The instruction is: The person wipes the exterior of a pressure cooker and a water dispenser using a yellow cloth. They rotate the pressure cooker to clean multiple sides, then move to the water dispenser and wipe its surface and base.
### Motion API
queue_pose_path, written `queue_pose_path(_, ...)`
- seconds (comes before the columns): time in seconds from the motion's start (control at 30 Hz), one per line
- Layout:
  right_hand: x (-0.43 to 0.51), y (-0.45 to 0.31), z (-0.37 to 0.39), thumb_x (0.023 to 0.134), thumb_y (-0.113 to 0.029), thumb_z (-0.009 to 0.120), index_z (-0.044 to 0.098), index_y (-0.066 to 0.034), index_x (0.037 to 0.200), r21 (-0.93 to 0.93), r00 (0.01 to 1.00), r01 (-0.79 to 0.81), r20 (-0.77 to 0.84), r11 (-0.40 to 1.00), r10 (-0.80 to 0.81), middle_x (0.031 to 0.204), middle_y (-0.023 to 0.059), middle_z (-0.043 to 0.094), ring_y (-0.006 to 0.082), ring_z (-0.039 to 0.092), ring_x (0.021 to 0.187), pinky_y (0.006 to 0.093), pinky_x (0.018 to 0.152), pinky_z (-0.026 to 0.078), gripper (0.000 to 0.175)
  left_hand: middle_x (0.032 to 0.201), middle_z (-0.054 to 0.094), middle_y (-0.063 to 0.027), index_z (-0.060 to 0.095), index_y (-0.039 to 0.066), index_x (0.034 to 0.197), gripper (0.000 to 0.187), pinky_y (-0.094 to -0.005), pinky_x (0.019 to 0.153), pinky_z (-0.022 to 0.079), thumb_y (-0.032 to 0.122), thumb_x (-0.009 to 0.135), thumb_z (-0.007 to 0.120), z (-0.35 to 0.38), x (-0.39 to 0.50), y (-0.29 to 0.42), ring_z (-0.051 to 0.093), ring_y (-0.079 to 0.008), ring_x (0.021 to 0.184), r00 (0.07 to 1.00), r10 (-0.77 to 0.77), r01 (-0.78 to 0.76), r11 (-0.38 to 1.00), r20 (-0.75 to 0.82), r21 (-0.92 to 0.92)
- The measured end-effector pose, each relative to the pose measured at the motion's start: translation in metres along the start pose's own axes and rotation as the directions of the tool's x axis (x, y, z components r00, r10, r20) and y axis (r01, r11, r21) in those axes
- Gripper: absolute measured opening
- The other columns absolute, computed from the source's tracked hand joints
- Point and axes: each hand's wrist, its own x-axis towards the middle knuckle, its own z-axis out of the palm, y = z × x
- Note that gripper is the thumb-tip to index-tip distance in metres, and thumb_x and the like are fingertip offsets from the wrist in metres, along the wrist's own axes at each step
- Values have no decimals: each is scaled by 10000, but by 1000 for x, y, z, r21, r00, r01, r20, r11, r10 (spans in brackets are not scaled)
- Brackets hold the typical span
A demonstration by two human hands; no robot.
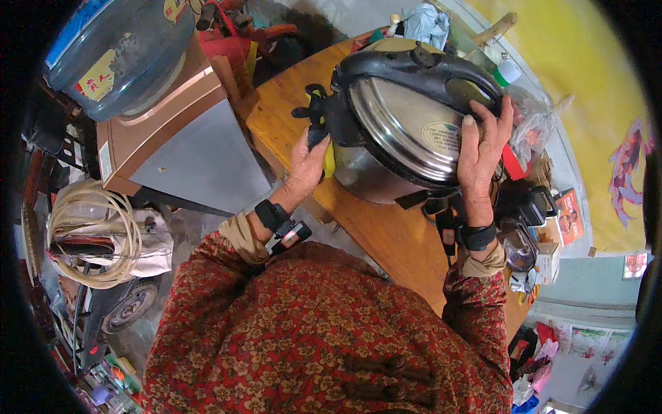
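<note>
A stainless steel pressure cooker (370, 173) stands on the wooden table, its metal lid (398, 124) in place under a long black plastic handle (403, 62). My left hand (306, 160) is at the cooker's left side, its fingers round a black part beside the body; a yellow and black object (315, 98) sticks up just beyond. My right hand (478, 150) rests spread on the lid's right edge, fingertips by the end of the lid handle. A black side grip (411, 199) shows low on the pot's near side.
A brown and grey water dispenser (196, 160) bearing a big water bottle (134, 57) stands left of the wooden table (393, 243). Plastic bags (532, 124), a black device (522, 202) and small boxes crowd the table's right side. A coiled hose (93, 233) lies lower left.
</note>
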Motion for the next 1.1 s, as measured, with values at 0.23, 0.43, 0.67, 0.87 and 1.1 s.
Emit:
queue_pose_path(0.23, -1, 0, 0, 850, -189, 593, 621, -58, 1089, 26, 1000, -3, -25, 1000, 4, 1429, 279, 323, 442, 266, 1338, 490, 1117, 178, 274, 917, 591, -3, 593, 1, 1132, 240, -264, 691, 444, 123, 930, 549, -15, -15, -34, 520, -99, 787, 950, -301, 299, 954, -84, -35)
queue_pose_path(0.43, 0, 1, 0, 847, -203, 596, 625, -59, 1085, 34, 999, 21, -39, 999, -20, 1424, 290, 321, 453, 274, 1329, 498, 1107, 192, 279, 907, 606, -19, 602, -22, 1080, 224, -276, 757, 455, 125, 915, 563, 7, -44, 20, 547, -125, 842, 990, -132, 136, 986, -46, 100)
queue_pose_path(0.67, 0, 2, 0, 842, -207, 597, 629, -57, 1080, 44, 999, 41, -39, 998, -39, 1418, 299, 326, 469, 277, 1320, 503, 1104, 197, 284, 892, 588, -157, 610, 12, 1008, 203, -332, 718, 479, 54, 813, 646, 33, -55, 69, 606, -309, 833, 926, 289, -364, 853, 241, 374)
queue_pose_path(0.87, -1, 2, 1, 852, -223, 595, 628, -59, 1084, 59, 1000, 0, -25, 998, 1, 1424, 296, 315, 471, 261, 1328, 498, 1113, 180, 286, 919, 596, -147, 592, 45, 978, 262, -391, 681, 495, 12, 725, 656, 3, -42, 19, 608, -371, 829, 782, 356, -619, 539, 511, 571)
queue_pose_path(1.1, 0, 0, 1, 831, -220, 606, 631, -57, 1078, 49, 999, -10, -30, 999, 11, 1419, 297, 317, 465, 266, 1327, 494, 1111, 190, 297, 844, 588, -183, 591, 25, 1025, 280, -373, 680, 493, -5, 752, 645, -24, -46, -12, 616, -372, 797, 917, 194, -395, 555, 348, 732)
